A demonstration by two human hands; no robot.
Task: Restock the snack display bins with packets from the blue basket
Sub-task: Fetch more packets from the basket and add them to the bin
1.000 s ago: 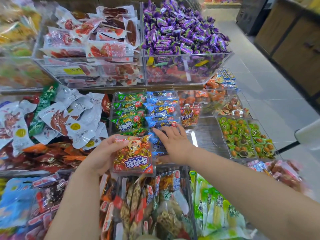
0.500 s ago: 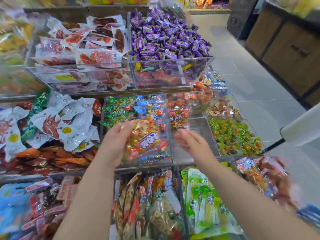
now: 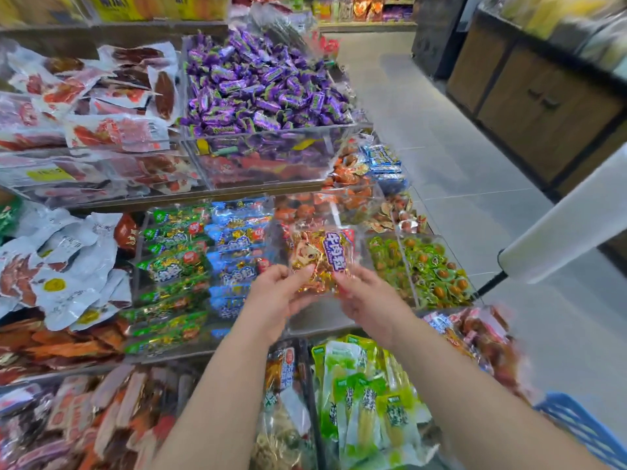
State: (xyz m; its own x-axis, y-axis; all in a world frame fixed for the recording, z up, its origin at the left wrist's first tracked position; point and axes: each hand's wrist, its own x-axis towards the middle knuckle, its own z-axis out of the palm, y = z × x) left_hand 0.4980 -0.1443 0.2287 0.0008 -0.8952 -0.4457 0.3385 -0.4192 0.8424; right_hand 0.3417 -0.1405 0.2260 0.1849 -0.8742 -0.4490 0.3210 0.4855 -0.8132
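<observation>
A clear packet of gold-wrapped snacks with a red and blue label (image 3: 320, 259) is held up over a nearly bare clear bin (image 3: 322, 325) in the middle row. My left hand (image 3: 276, 293) grips the packet's lower left edge. My right hand (image 3: 368, 296) grips its lower right edge. Only a corner of the blue basket (image 3: 576, 425) shows at the bottom right.
Bins of green packets (image 3: 173, 266) and blue packets (image 3: 237, 252) lie left of the bare bin, green-wrapped snacks (image 3: 424, 269) right. Purple candies (image 3: 261, 86) fill an upper bin. Green pickle packs (image 3: 366, 398) sit below. A tiled aisle runs right, with a white bar (image 3: 559, 232).
The packet moved right from over the green and blue bins to over the nearly bare bin. My right hand left the blue packets and took hold of the packet's right edge.
</observation>
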